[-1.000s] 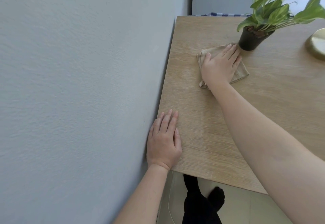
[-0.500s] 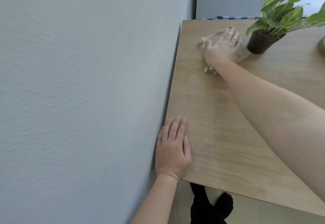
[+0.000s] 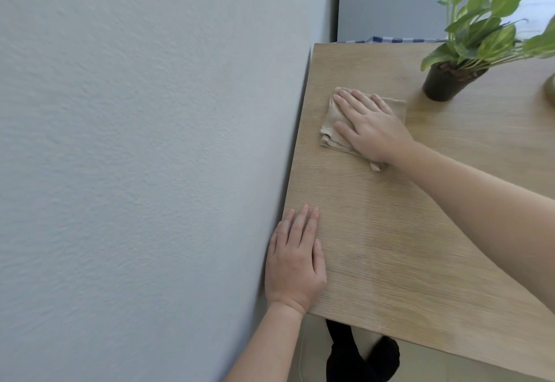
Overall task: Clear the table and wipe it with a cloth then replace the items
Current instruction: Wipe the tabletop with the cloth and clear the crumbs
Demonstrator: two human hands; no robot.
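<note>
Wooden table against grey wall; right hand flat on cloth; left hand flat.

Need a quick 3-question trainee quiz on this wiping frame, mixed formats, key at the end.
1. True or false: the right hand lies flat on the beige cloth.
2. Multiple choice: the left hand is
A. lifting the potted plant
B. resting palm down on the table beside the wall
C. holding a second cloth
3. Fill in: the cloth lies between the wall and the ____.

Key
1. True
2. B
3. potted plant
</note>
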